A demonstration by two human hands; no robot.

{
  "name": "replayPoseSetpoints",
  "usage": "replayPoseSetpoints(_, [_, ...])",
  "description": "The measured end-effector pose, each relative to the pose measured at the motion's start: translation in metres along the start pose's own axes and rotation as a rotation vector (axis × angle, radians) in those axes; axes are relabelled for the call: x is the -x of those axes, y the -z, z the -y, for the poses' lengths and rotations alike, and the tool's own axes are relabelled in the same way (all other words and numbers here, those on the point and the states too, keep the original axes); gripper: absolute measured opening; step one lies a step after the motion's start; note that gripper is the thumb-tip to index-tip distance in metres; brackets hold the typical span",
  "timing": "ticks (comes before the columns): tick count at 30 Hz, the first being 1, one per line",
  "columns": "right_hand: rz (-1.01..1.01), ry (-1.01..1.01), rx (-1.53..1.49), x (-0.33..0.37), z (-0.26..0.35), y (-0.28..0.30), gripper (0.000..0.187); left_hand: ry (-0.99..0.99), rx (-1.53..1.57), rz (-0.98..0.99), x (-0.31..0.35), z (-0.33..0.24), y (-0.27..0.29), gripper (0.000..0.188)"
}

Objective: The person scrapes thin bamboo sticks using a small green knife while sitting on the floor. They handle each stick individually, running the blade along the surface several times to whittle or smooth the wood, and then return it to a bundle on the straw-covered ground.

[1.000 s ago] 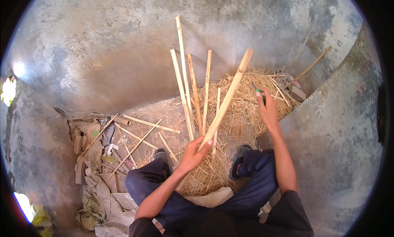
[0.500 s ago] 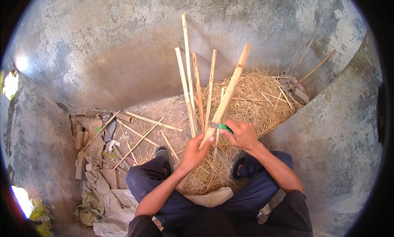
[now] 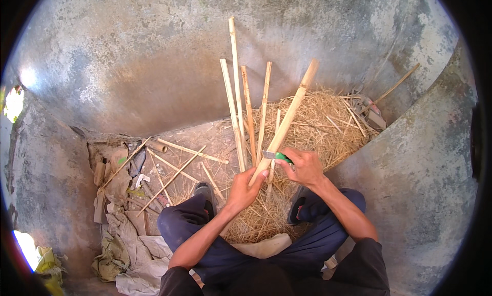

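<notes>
My left hand (image 3: 246,187) is wrapped round the lower part of a pale bamboo strip (image 3: 288,115), which slants up and away to the right. In my right hand (image 3: 303,168) is a knife with a green handle (image 3: 283,157). Its short grey blade (image 3: 269,154) lies across the strip, just above my left hand. Several narrower bamboo sticks (image 3: 247,111) stand beyond my hands, leaning toward the wall. Below the strip, a heap of straw-coloured shavings (image 3: 320,117) spreads over the floor.
Grey, stained walls (image 3: 169,50) close in at the back and sides. Loose sticks (image 3: 177,171) lie crossed on the floor at left, near crumpled sacking (image 3: 128,247). My shoes (image 3: 205,198) rest on either side of the shavings. A thin stick (image 3: 392,88) leans in the far right corner.
The far end of the bamboo strip has tipped slightly down and to the right. The knife stays against the strip, its blade a little higher. My left hand has barely moved.
</notes>
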State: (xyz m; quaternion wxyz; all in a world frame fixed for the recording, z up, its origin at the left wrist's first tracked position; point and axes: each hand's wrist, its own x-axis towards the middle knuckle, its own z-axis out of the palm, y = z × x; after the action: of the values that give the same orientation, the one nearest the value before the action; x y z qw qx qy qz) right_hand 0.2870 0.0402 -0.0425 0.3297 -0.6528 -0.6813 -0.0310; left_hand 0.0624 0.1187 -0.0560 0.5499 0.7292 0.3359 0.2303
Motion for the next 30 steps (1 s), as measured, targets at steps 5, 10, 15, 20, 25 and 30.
replayPoseSetpoints(5, [0.000, -0.143, 0.045, 0.000, -0.024, 0.002, 0.027, 0.029, 0.001, 0.040, -0.001, 0.007, 0.001, 0.037])
replayPoseSetpoints(10, [-0.166, -0.135, 0.147, -0.013, -0.071, 0.012, 0.029, -0.011, 0.003, 0.059, 0.002, 0.016, -0.004, 0.040])
replayPoseSetpoints(15, [-0.246, -0.332, 0.188, -0.030, -0.101, 0.040, 0.030, 0.059, -0.056, 0.140, 0.008, 0.018, 0.000, 0.043])
replayPoseSetpoints(20, [-0.273, -0.313, 0.116, -0.029, -0.104, 0.041, 0.031, 0.106, -0.008, 0.179, 0.005, 0.015, 0.005, 0.041])
replayPoseSetpoints(25, [-0.283, -0.417, -0.260, -0.021, -0.102, 0.042, 0.036, 0.137, 0.086, 0.231, 0.001, 0.026, 0.013, 0.042])
replayPoseSetpoints(30, [-0.284, -0.423, -0.366, -0.011, -0.105, 0.044, 0.042, 0.015, 0.017, 0.109, 0.000, 0.024, 0.007, 0.036])
